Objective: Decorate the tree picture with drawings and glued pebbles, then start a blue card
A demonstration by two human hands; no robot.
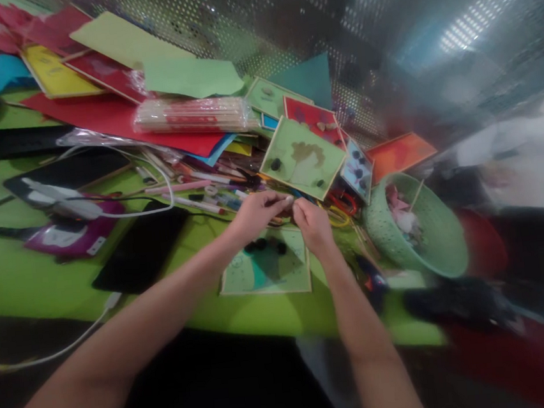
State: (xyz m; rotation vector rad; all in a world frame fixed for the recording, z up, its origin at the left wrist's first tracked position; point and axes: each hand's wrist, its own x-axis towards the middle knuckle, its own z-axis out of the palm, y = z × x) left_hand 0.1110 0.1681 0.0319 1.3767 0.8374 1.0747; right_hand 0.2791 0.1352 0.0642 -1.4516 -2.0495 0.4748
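Pinching narrow with both the left hand [257, 219] and the right hand [311, 222], fingertips close together, just above the far edge of a pale green card [265, 272]. Cannot tell of anything held; pale speck at the left fingertips, too small to name. Lying flat at the near side of the bright green tabletop [14, 280]: that same card, with a teal shape and black puffs.

Crowding the surface beyond: loose pens, a plastic-wrapped bundle of sticks [196, 114], a red sheet [95, 121], a light green sheet [192, 77]. Leaning together toward the right: a green card with a brown tree shape [306, 156], a red card [309, 120], an orange card [404, 154].

Standing farther right: a green basket [452, 251] with pink and white scraps inside. To the left: a black phone [142, 252] beside a purple power strip [75, 236], with trailing cables.

Rising behind: a perforated metal panel [278, 17], light showing through. Far right too blurred to read.
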